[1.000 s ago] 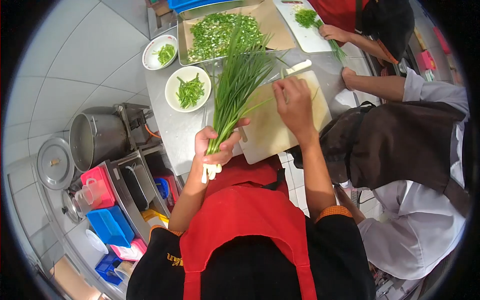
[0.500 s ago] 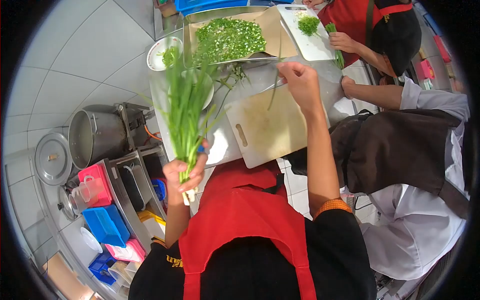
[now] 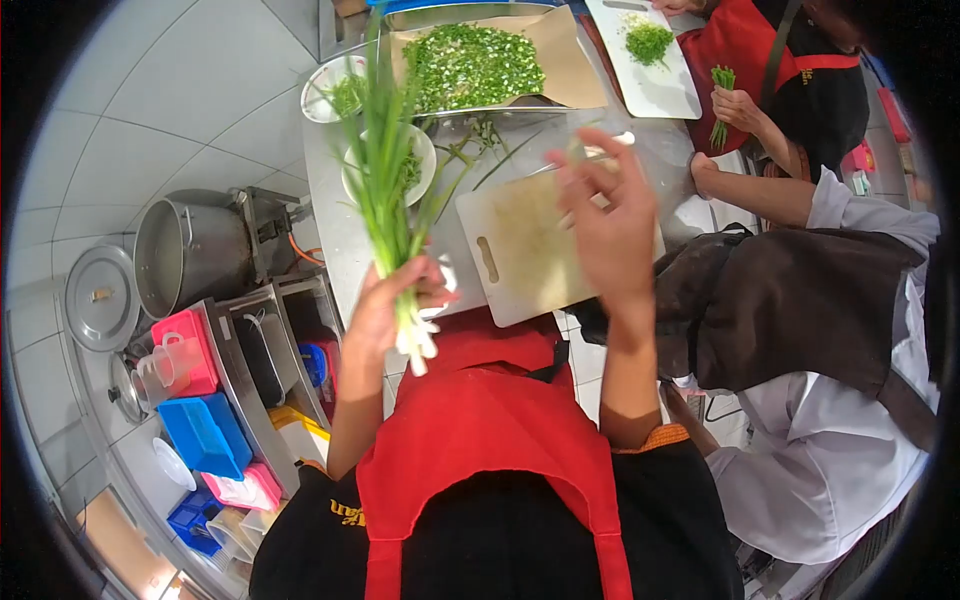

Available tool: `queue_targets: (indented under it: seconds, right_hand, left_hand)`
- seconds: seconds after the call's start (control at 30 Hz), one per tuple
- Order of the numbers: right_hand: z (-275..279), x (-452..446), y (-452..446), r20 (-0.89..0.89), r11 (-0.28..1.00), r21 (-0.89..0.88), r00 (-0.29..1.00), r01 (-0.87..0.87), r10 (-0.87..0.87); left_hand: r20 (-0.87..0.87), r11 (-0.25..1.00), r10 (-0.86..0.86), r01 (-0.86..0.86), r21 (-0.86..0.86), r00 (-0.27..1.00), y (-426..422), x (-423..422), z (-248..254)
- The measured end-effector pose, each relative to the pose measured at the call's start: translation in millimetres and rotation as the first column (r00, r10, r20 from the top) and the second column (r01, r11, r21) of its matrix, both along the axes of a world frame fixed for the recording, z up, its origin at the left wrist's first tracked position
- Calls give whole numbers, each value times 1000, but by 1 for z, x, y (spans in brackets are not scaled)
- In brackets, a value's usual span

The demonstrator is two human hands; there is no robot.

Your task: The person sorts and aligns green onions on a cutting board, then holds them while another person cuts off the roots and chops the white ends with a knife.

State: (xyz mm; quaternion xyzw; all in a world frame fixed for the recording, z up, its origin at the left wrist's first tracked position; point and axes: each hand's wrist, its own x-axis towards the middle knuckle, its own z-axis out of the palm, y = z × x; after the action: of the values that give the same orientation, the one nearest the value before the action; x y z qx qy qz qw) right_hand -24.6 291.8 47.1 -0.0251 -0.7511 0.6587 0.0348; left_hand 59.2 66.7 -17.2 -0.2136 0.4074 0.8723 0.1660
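- Scallion bunch (image 3: 390, 200) and left hand (image 3: 374, 308) have come closer to the cutting board (image 3: 520, 235) vs half a second ago. Right hand (image 3: 612, 205) has dropped lower over the board, and past its right side a co-worker's hand (image 3: 738, 106) has shifted a smaller bunch (image 3: 721, 80) out from the far board (image 3: 670, 95).
- Shiny metal bench (image 3: 325, 190) under all this, loose green scraps (image 3: 485, 130) just beyond the board.
- Left of the board, a pale bowl (image 3: 428, 170) with cut greens; beyond it, a paper-lined tray (image 3: 575, 65) covered in chopped greens (image 3: 475, 65).
- Room's pretty packed: tiled wall (image 3: 190, 80) and big pot (image 3: 195, 255) well left of the board, person in a brown apron (image 3: 800, 290) close on its right.
- Left grip's wrapped around the bunch near the white ends, beside the board's handle slot, leaves pointing away.
- Right grip's half curled above the board, fingers blurry, so can't tell if it's pinching anything.
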Motion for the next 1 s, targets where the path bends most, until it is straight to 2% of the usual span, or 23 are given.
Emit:
queue_targets:
  seconds: [0.03,0.1,0.17,0.2,0.27,0.33,0.4,0.43,0.47,0.53,0.57,0.6,0.63,0.67,0.7,0.73,0.8,0.87,0.93,1.0]
  right_hand:
    - [2,13,-12,18,997,-57,999,-50,51]
    - [-10,41,-32,168,990,-39,976,-134,139]
    - [-30,63,-36,223,962,35,940,-272,258]
    - [-38,70,-35,229,961,32,938,-275,261]
    - [-51,86,-29,127,918,195,937,-344,324]
    - [-56,94,-23,118,922,190,940,-337,319]
    - [-50,96,-17,185,876,134,880,-464,438]
    - [-47,98,-14,188,876,134,880,-463,436]
    - [-44,100,-12,243,854,93,844,-512,479]
    - [-42,103,-8,293,826,42,797,-562,528]
    - [-42,104,-5,332,813,-62,756,-579,564]
    - [-42,104,-2,367,794,-167,710,-585,601]
    - [-41,103,1,369,791,-171,706,-587,604]
    - [-40,102,4,419,799,-261,682,-542,600]
    - [-39,101,6,467,802,-347,651,-487,598]
    - [-39,101,7,471,800,-350,646,-488,600]
    - [-40,99,9,515,843,-420,676,-336,527]
    - [-40,99,8,508,841,-423,681,-337,528]
    - [-38,99,1,457,860,-420,751,-290,477]
    - [-36,100,-8,406,864,-405,788,-299,463]
  left_hand:
    - [-41,994,-42,46,100,998,9,-2,-12]
    - [-7,982,-13,14,190,1000,34,0,-26]
    - [51,961,-7,-7,276,999,40,6,-60]
    - [57,961,-4,-11,275,998,43,5,-56]
    - [88,919,10,-44,393,996,51,4,-42]
    - [110,937,9,-46,346,994,49,4,-48]
    - [164,917,-90,17,398,982,42,4,-64]
    - [129,916,-110,50,398,985,41,4,-66]
    - [133,916,-109,47,398,985,41,3,-69]
    - [34,888,-81,57,456,996,42,-2,-71]
    - [63,876,-59,21,482,996,42,-3,-69]
    - [67,877,-54,15,480,996,41,-5,-65]
    - [46,898,-37,13,440,998,39,-7,-61]
    - [23,917,-22,11,399,999,38,-9,-58]
    - [19,899,-16,6,438,1000,36,-12,-54]
    - [26,899,-12,-1,437,1000,34,-14,-52]
    - [1,831,5,-5,556,1000,29,-20,-49]
    - [25,793,22,-32,608,999,28,-27,-41]
    - [20,674,60,-55,737,998,28,-32,-33]
    - [22,643,69,-61,763,997,27,-38,-30]
